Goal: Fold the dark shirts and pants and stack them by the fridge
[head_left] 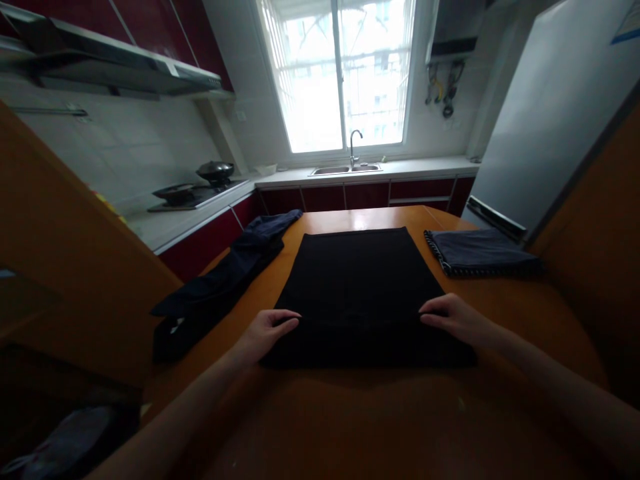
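1. Table: extends beneath and beyond the fingers of the left hand and right hand. Its surface looks smooth, so an uneven pull could slide or skew the cloth.
2. Black cloth: lies flat on the table, spreading between the two sets of fingers, past them and a little nearer the body. If one hand lifts or pulls more than the other, the part between could crease or go crooked. Pinching too few layers could leave one behind; the dark fabric hides how many are caught.
3. Dark clothes: loosely heaped beyond and left of the left fingers, beside the cloth. They could snag or get pushed if the left hand swings outward.
4. Folded cloth: beyond the right fingers, well off the black cloth's far right side; only a wide sweep would disturb it.
5. Fingers: each hand pinches the cloth between thumb and fingertips, near its sides. A weak pinch could let it slip.
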`<state>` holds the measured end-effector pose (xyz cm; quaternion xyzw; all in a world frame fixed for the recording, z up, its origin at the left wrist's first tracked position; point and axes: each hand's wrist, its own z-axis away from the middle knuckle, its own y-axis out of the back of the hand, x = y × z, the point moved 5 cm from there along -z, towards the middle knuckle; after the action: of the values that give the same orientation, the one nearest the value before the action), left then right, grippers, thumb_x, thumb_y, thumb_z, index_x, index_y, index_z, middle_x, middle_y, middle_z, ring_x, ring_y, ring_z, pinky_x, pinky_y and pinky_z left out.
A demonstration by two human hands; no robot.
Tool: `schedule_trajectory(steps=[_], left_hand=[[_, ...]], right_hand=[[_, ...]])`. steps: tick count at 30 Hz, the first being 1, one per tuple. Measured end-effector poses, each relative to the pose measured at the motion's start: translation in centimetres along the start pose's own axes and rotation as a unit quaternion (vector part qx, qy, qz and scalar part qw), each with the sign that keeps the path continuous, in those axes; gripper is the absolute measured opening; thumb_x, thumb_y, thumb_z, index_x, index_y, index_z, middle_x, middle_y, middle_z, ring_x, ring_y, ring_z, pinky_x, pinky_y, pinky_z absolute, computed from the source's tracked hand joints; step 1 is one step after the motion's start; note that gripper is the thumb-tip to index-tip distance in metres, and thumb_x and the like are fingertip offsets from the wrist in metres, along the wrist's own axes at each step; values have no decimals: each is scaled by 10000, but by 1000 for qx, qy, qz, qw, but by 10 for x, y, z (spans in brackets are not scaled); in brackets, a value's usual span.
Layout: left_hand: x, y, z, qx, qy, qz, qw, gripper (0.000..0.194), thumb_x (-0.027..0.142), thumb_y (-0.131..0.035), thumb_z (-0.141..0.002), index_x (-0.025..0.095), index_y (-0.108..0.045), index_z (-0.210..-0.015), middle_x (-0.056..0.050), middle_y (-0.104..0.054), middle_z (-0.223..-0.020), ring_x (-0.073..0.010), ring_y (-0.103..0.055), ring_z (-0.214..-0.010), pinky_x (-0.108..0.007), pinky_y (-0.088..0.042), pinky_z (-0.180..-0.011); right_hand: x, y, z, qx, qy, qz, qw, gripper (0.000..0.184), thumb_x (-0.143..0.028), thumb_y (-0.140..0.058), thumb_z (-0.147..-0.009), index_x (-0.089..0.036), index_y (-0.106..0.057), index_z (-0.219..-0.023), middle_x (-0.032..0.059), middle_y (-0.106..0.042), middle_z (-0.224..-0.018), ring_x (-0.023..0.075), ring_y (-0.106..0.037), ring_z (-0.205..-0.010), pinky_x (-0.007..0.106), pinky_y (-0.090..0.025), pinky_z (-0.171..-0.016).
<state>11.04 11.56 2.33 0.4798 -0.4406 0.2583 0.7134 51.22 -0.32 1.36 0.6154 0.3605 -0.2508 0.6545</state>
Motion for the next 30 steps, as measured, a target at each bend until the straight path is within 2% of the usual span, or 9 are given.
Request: schedule_trajectory(steps=[4, 8, 11, 15, 20, 23, 30], left_hand=[[14, 12, -22, -9, 28, 48, 998, 554, 597, -817, -645, 183, -762, -1010, -56, -775, -895, -242, -714, -825, -290, -553, -707], [23, 20, -59, -25, 66, 92, 993, 645, 586, -872, -578, 161, -744, -1045, -83, -776, -938, -236, -724, -803, -293, -563, -713], [19, 16, -89, -48, 102, 105, 988, 628, 557, -902, -545, 158, -744, -1004, -90, -776, -933, -233, -729, -789, -303, -572, -721], [4, 9, -118, -64, 151, 99, 981, 579, 531, -915, -540, 163, -741, -951, -75, -776, -860, -228, -725, -730, -302, -571, -676], [-1, 10, -139, -76, 152, 103, 980, 564, 519, -911, -556, 156, -742, -954, -82, -778, -869, -225, -727, -745, -296, -569, -683], [1, 14, -152, -59, 150, 86, 983, 548, 501, -918, -548, 154, -749, -937, -85, -778, -864, -225, -726, -737, -290, -566, -670], [10, 12, -172, -59, 130, 49, 989, 528, 497, -928, -520, 157, -763, -889, -78, -771, -794, -243, -723, -699, -288, -560, -621]], right_hand=[[-9, 24, -21, 9, -6, 6, 1000, 394, -534, -620, -840, -168, -762, -872, 35, -707, -778, 195, -607, -729, 299, -456, -660], [-8, 44, -60, 8, -6, 12, 1000, 451, -579, -635, -796, -152, -763, -859, 37, -696, -756, 182, -581, -698, 292, -437, -631], [8, 47, -92, -1, -28, 6, 1000, 494, -613, -661, -752, -135, -760, -837, 30, -679, -719, 164, -552, -659, 284, -414, -605], [34, 40, -123, -24, -60, -8, 998, 522, -640, -682, -717, -131, -753, -808, 24, -657, -685, 143, -523, -619, 270, -382, -567], [55, 40, -141, -16, -76, -6, 997, 512, -635, -696, -715, -138, -761, -819, 34, -672, -701, 152, -545, -633, 274, -402, -586], [62, 43, -148, -12, -78, 3, 997, 489, -602, -686, -736, -130, -767, -837, 50, -694, -734, 163, -562, -652, 280, -415, -597], [55, 47, -160, -12, -29, 60, 998, 435, -542, -635, -783, -128, -759, -830, 64, -722, -789, 193, -608, -729, 292, -448, -668]])
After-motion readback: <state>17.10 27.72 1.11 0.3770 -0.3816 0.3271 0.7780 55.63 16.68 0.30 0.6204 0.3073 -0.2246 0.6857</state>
